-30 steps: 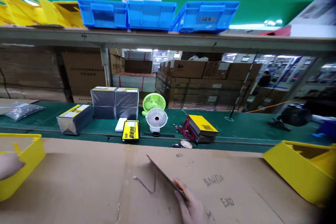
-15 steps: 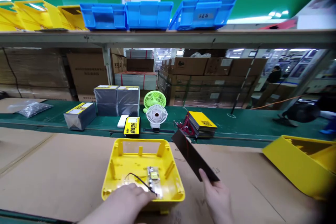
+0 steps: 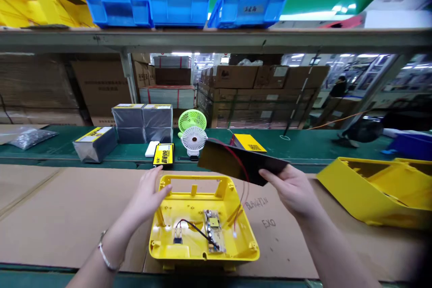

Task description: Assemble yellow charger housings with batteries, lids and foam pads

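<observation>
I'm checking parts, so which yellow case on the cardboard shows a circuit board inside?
The middle yellow case by the left hand: a circuit board lies on its floor. The yellow casing at the right edge shows no board.

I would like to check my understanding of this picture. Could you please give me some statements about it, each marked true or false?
1. The right hand holds a dark panel. True.
2. The left hand is gripping the circuit board. False: the hand is at the left side of the yellow case, and the board lies inside the case.
3. Three blue bins stand on the shelf. True.
4. The green fan is in front of the white fan. False: the white one is in front.
5. A bracelet is on the right wrist. False: it is on the left wrist.
</observation>
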Demonstrator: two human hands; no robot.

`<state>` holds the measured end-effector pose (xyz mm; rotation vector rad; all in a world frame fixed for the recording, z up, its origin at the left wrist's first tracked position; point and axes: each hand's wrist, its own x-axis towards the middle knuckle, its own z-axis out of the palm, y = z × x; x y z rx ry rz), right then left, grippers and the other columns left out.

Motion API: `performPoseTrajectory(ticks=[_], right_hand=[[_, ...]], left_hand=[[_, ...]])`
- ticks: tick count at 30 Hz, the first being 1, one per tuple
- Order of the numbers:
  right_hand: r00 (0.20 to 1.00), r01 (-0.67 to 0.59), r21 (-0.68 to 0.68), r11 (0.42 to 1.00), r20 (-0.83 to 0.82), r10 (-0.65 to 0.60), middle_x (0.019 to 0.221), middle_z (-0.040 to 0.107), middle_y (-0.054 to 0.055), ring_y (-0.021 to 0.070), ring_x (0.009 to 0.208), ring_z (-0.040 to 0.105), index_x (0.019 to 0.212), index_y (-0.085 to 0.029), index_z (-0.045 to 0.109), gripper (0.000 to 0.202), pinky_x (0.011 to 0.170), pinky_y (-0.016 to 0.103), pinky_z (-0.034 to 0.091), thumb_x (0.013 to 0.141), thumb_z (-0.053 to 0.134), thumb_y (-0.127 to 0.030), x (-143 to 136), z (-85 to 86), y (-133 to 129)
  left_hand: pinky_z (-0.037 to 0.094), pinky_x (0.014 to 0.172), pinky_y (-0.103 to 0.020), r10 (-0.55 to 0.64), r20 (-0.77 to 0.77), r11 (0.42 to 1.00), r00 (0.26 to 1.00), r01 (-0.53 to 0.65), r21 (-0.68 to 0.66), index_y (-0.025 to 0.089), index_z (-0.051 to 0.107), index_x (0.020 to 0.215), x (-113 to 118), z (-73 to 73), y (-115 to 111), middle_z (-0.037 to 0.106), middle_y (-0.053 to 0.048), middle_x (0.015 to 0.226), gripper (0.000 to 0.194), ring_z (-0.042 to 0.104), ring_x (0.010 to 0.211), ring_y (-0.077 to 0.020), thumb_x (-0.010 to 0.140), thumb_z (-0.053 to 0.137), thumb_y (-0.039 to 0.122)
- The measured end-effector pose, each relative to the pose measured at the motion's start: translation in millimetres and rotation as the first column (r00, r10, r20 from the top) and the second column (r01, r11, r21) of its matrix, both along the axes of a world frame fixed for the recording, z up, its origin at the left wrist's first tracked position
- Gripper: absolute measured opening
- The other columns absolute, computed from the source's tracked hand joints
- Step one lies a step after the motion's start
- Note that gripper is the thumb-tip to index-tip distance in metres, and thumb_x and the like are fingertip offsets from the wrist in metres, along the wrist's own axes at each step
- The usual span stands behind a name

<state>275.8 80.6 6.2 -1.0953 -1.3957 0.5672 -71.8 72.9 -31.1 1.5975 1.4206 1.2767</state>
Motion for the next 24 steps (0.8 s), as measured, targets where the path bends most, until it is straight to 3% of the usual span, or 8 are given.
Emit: performPoseTrajectory(ticks=[2, 4, 9, 13, 17, 20, 22, 24], right_hand=[[0.984, -0.165, -0.079, 0.983, 0.060, 0.170, 0.096, 0.069, 0.007, 0.0237, 0.092, 0.063, 0.097, -0.018, 0.064, 0.033, 0.083, 0.039, 0.051, 0.069, 0.070, -0.036, -17.6, 5.1, 6.3], [0.958, -0.243, -0.136, 0.960, 0.121, 0.260, 0.098, 0.068, 0.006, 0.0223, 0.093, 0.062, 0.098, -0.018, 0.062, 0.032, 0.085, 0.039, 0.049, 0.072, 0.067, -0.035, -37.6, 5.3, 13.1], [0.937, -0.295, -0.161, 0.942, 0.141, 0.318, 0.099, 0.068, 0.005, 0.0199, 0.093, 0.062, 0.098, -0.017, 0.061, 0.027, 0.086, 0.037, 0.048, 0.075, 0.061, -0.031, -75.5, -4.3, 30.4], [0.924, -0.288, -0.193, 0.938, 0.199, 0.325, 0.097, 0.069, 0.004, 0.0200, 0.092, 0.062, 0.097, -0.016, 0.063, 0.027, 0.086, 0.036, 0.048, 0.073, 0.061, -0.029, -76.6, -8.2, 42.6], [0.855, -0.230, -0.360, 0.904, 0.370, 0.364, 0.091, 0.071, 0.004, 0.0227, 0.090, 0.063, 0.088, -0.018, 0.069, 0.023, 0.081, 0.035, 0.050, 0.071, 0.062, -0.032, -58.4, -10.5, 48.7], [0.769, -0.071, -0.361, 0.930, 0.574, 0.282, 0.084, 0.071, 0.004, 0.0215, 0.078, 0.064, 0.097, -0.020, 0.068, 0.031, 0.073, 0.033, 0.050, 0.070, 0.063, -0.033, -50.6, -9.7, 43.9], [0.720, 0.023, -0.183, 0.983, 0.685, 0.111, 0.094, 0.068, 0.005, 0.0204, 0.079, 0.062, 0.124, -0.024, 0.051, 0.056, 0.075, 0.034, 0.049, 0.070, 0.064, -0.034, -55.4, -4.8, 35.6], [0.621, 0.039, 0.089, 0.995, 0.778, -0.093, 0.113, 0.060, 0.008, 0.0233, 0.096, 0.057, 0.139, -0.024, 0.027, 0.078, 0.085, 0.038, 0.044, 0.071, 0.065, -0.033, -69.0, 1.6, 25.5]], left_hand=[[0.023, 0.106, -0.046, -0.048, -0.030, 0.996, 0.998, 0.046, -0.071, 0.021, 0.049, 0.122, 0.7, -10.8, 17.4, 0.048, -0.010, 0.131, 0.056, 0.039, 0.123, -0.0276, 0.071, 0.063, 0.035], [0.031, 0.102, -0.042, -0.125, 0.054, 0.989, 0.991, 0.129, -0.076, 0.021, 0.051, 0.121, 7.2, -19.1, 26.3, 0.052, -0.010, 0.127, 0.050, 0.047, 0.117, -0.0257, 0.074, 0.060, 0.034], [0.034, 0.098, -0.037, -0.142, 0.184, 0.990, 0.973, 0.137, 0.041, 0.016, 0.055, 0.113, 25.9, -25.5, 35.0, 0.060, -0.010, 0.116, 0.038, 0.051, 0.111, -0.0234, 0.079, 0.052, 0.034], [0.034, 0.098, -0.034, -0.118, 0.186, 0.991, 0.975, 0.103, 0.090, 0.015, 0.050, 0.117, 29.5, -27.1, 40.7, 0.058, -0.010, 0.118, 0.039, 0.050, 0.112, -0.0216, 0.083, 0.045, 0.033], [0.037, 0.094, -0.033, -0.121, 0.139, 0.987, 0.983, 0.104, 0.120, 0.017, 0.055, 0.111, 28.2, -26.3, 37.8, 0.062, -0.007, 0.112, 0.032, 0.054, 0.105, -0.0206, 0.082, 0.046, 0.029], [0.039, 0.092, -0.034, -0.114, 0.086, 0.986, 0.990, 0.102, 0.133, 0.017, 0.060, 0.101, 27.8, -24.6, 32.9, 0.065, -0.006, 0.102, 0.025, 0.056, 0.100, -0.0215, 0.080, 0.049, 0.025], [0.040, 0.090, -0.035, -0.105, 0.058, 0.985, 0.993, 0.096, 0.140, 0.017, 0.062, 0.097, 30.1, -23.9, 30.5, 0.066, -0.006, 0.095, 0.022, 0.057, 0.097, -0.0218, 0.080, 0.049, 0.023], [0.042, 0.087, -0.034, -0.101, 0.036, 0.984, 0.994, 0.095, 0.151, 0.017, 0.062, 0.096, 35.3, -23.3, 29.0, 0.066, -0.006, 0.093, 0.022, 0.058, 0.094, -0.0215, 0.079, 0.048, 0.021]])
